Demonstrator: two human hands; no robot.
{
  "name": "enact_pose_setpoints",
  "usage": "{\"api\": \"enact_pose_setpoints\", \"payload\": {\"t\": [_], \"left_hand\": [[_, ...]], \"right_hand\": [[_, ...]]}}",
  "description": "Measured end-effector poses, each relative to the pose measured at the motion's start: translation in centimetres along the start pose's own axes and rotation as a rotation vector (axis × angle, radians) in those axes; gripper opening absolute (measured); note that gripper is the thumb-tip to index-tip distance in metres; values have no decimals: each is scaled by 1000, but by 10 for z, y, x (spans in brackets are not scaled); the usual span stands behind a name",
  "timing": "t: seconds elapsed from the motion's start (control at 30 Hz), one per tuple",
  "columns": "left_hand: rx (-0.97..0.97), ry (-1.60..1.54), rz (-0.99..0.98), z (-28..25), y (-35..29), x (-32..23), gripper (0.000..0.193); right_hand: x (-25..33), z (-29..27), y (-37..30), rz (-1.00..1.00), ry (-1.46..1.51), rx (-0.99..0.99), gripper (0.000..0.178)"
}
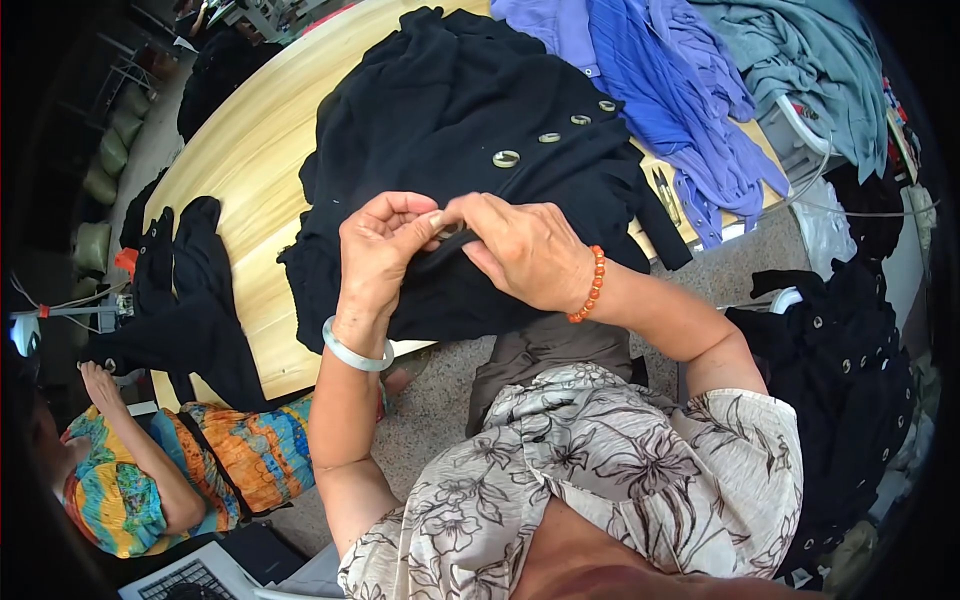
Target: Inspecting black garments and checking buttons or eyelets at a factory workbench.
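Note:
A black knit cardigan (420, 130) with large shiny buttons (506, 159) along one edge lies spread over the wooden table in front of me. My left hand (385, 245), with a pale bangle at its wrist, is closed in a pinch on the near part of that edge. Close against it, my right hand (525, 250) also pinches the fabric, an orange bead bracelet on its wrist. Between the fingertips a button (450, 231) shows in part; the fingers cover the rest.
Purple-blue garments (660, 90) and a grey-green one (810, 70) lie beyond. Small metal thread snips (666, 195) rest at the table's (250, 215) right. Black buttoned garments (850, 370) hang at right. A co-worker in patterned clothes (240, 450) handles a black garment (200, 310) at left.

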State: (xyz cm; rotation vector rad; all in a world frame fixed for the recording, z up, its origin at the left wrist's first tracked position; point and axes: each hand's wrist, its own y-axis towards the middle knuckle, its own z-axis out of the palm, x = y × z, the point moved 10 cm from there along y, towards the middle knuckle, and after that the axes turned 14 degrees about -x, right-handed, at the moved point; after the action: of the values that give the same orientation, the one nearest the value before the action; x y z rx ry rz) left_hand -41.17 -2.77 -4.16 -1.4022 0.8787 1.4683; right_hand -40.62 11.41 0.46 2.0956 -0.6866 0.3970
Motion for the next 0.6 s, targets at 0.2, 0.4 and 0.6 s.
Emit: {"api": "enact_pose_setpoints", "payload": {"t": [0.2,0.4,0.6], "left_hand": [[-21,-10,-32,-1,1,3,17],[23,109,-11,0,-11,-3,31],[2,611,532,10,-40,-35,43]], "right_hand": [[-4,-4,-1,-15,10,-73,47],[-3,1,-1,-104,-62,-53,42],[-9,3,4,-96,-24,-1,38]]}}
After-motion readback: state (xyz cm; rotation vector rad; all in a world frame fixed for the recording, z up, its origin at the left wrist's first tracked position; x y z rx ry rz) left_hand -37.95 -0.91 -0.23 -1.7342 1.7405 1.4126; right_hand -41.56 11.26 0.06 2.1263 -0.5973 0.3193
